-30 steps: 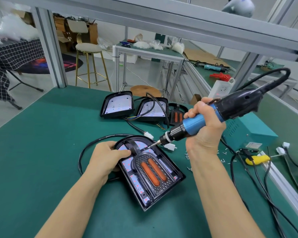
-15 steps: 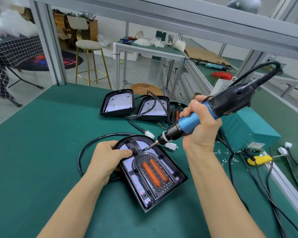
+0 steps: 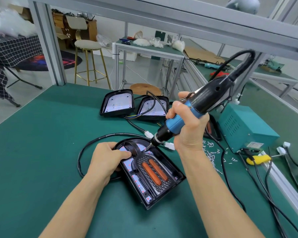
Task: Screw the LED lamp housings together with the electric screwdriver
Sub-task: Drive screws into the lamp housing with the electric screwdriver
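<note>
Assembly workshop: green-matted bench within aluminium framing, teal power unit at 3 o'clock, loose screws beside it.

Your green-topped bench carries: one lamp housing nearest you, two open housings behind it, scattered screws, a teal power box, black cables.
</note>
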Demonstrator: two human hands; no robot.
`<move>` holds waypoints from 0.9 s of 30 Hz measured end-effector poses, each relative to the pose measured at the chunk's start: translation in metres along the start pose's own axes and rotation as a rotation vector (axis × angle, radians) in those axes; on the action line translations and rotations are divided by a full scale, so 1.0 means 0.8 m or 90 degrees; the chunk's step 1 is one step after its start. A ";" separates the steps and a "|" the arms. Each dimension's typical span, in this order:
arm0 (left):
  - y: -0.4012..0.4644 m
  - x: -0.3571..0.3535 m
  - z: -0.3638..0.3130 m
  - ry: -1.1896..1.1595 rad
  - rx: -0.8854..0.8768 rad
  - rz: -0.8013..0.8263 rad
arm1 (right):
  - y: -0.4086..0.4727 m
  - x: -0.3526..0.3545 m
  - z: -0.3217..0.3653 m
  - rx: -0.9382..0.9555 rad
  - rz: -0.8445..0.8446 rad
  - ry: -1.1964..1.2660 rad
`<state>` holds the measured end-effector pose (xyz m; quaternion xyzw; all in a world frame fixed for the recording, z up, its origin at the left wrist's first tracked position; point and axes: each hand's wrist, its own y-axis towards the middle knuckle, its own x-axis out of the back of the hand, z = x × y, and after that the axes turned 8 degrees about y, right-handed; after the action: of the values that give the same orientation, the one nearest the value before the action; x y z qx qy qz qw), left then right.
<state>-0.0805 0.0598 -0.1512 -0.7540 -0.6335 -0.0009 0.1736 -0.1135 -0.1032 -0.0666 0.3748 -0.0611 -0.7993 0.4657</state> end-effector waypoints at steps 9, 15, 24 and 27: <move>0.000 0.000 0.000 -0.001 0.005 -0.003 | 0.003 0.005 -0.002 -0.008 0.057 0.003; -0.001 -0.002 -0.002 -0.006 0.010 -0.015 | 0.002 0.011 -0.002 -0.010 0.145 -0.004; -0.003 -0.004 -0.005 -0.013 0.013 -0.014 | 0.000 0.010 -0.001 -0.023 0.122 0.031; -0.005 -0.004 -0.005 -0.010 0.009 -0.012 | 0.003 0.013 0.004 -0.008 0.008 0.059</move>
<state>-0.0840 0.0565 -0.1471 -0.7467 -0.6421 0.0078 0.1737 -0.1173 -0.1136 -0.0691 0.4078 -0.0364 -0.7788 0.4753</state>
